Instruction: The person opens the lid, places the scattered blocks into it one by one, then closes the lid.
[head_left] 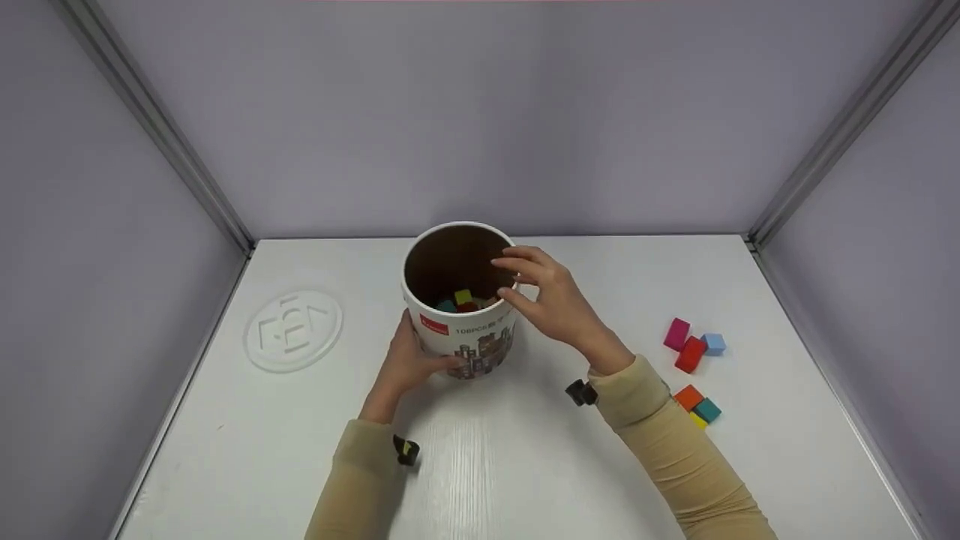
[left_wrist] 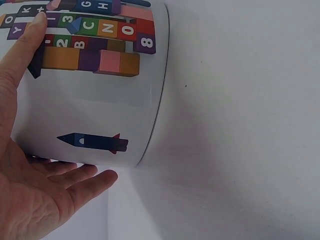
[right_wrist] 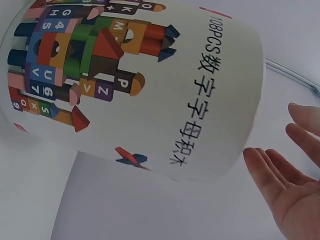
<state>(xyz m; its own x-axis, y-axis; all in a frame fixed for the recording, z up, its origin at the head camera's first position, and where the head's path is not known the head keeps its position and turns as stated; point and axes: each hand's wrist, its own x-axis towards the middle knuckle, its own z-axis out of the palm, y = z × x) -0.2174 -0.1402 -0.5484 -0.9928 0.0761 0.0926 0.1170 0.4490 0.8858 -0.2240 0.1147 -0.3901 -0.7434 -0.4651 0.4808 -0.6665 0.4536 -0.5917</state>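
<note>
Left hand [head_left: 406, 361] grips the white bucket [head_left: 474, 336] by its side, right hand [head_left: 553, 298] fingers spread at its rim, blocks [head_left: 463, 297] inside, six loose blocks [head_left: 691, 355] on the bench [head_left: 540, 465].

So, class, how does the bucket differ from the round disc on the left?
The bucket is tall and hollow; the disc is flat. The bucket bears colourful printed pictures; the disc has only whitish markings. The left hand holds the bucket; the disc lies untouched. Both are round and largely white.
</note>
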